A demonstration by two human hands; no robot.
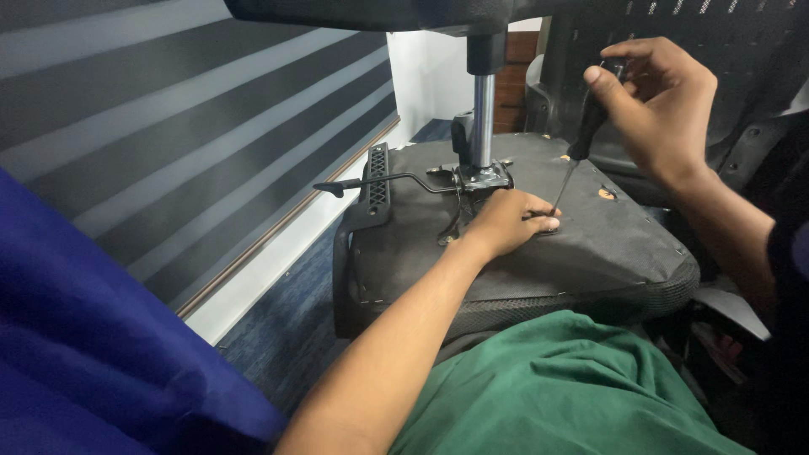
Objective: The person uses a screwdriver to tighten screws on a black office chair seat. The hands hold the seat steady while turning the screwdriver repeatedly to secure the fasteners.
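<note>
Upturned black chair seat (607, 244) resting across the lap, underside facing up. Right hand (661, 105) up high, grip wrapped tight around the black handle of a screwdriver (581, 139), thin shaft angling down to the seat bottom. Left hand (506, 221) lying flat on the seat, fingertips (546, 222) pinched together right at the screwdriver tip, whatever's under them too small to tell. Just behind that hand: chrome gas cylinder (482, 118) standing upright out of the metal mechanism plate (480, 179), thin lever (379, 180) poking out left. Green fabric (573, 388) below.
</note>
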